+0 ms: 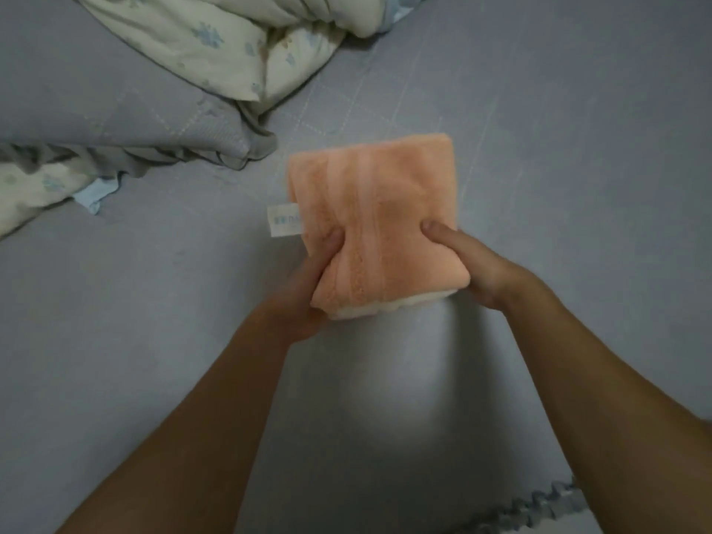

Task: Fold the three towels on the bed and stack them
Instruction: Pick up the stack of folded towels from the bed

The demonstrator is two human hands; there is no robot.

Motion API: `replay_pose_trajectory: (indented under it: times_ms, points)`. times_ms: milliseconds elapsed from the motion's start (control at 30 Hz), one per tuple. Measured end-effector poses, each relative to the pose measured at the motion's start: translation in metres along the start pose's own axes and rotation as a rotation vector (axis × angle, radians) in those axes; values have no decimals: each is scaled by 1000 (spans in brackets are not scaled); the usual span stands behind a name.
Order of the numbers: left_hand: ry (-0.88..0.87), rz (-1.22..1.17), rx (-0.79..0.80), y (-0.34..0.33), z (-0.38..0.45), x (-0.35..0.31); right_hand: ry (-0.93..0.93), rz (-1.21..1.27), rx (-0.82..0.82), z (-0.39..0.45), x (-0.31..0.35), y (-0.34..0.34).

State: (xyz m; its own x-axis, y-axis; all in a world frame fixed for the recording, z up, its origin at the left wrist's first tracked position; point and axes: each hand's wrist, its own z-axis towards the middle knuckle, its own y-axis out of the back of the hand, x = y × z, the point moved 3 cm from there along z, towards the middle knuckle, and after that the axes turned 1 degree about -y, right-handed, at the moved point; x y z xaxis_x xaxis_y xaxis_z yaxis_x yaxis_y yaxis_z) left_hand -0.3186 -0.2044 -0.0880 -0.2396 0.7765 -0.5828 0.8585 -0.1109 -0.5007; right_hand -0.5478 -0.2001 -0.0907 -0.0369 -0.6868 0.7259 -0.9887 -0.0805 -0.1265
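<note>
A folded orange towel [371,221] sits on top of a folded white towel [370,308], of which only a strip shows at the near edge. The left hand [308,287] clasps the stack's near left corner, thumb pressed onto the orange towel and fingers hidden beneath. The right hand [472,264] clasps the near right corner the same way. A white label [284,220] juts from the orange towel's left edge. Beyond the orange towel lies a rumpled floral quilt [215,40]; grey bedsheet [578,148] surrounds it.
</note>
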Motion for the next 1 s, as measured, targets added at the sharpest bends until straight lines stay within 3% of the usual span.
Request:
replay_pose_trajectory:
  times_ms: [100,300,400,600,800,1000]
  points:
    - [132,116,-56,0,-5,10,-9,110,-189,-21,-25,-10]
    - [210,77,41,-31,-119,32,-73,171,-287,-173,-34,-54]
    - [247,145,132,-91,-197,32,-80,242,-423,-285,-30,-63]
    - [240,307,304,-223,-296,28,76,350,-638,-473,-9,-44]
    - [297,495,480,-342,-341,70,191,485,-914,-614,-45,-14]
    - [389,571,633,-471,-362,144,282,663,-1044,-716,-106,50]
